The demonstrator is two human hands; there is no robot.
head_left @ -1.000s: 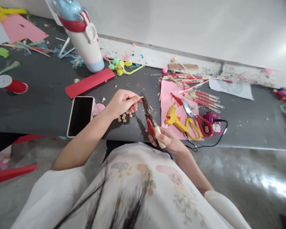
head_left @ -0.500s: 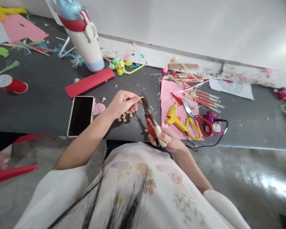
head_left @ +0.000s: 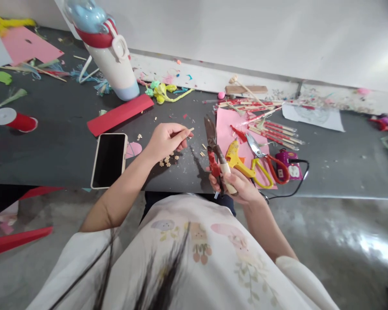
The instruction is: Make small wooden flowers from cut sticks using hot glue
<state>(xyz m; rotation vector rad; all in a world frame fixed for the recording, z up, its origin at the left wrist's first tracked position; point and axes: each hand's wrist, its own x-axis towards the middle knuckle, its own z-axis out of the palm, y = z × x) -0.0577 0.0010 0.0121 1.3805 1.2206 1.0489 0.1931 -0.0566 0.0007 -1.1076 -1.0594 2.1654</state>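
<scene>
Snips [head_left: 212, 144] are standing nearly upright in the right hand [head_left: 237, 187], just past the near table edge at centre. The fingers are wrapping tightly around the red and cream handles and pressing them together (the blades appear closed and are pointing toward the far side). The left hand [head_left: 166, 140] is resting low over the dark table [head_left: 51, 133], left of the snips. Its thumb and fingertips are pinching a thin stick [head_left: 189, 130], and the other fingers are curling in. The stick's free end is pointing right, near the blades but not touching them. Small cut pieces [head_left: 168, 160] are lying under the left hand. A phone [head_left: 109, 159] is lying face up to the left. A yellow glue gun [head_left: 234, 157] and scissors [head_left: 261, 163] are sitting on pink paper [head_left: 224, 122], just right of the snips. A water bottle [head_left: 113, 64] is standing far left.
</scene>
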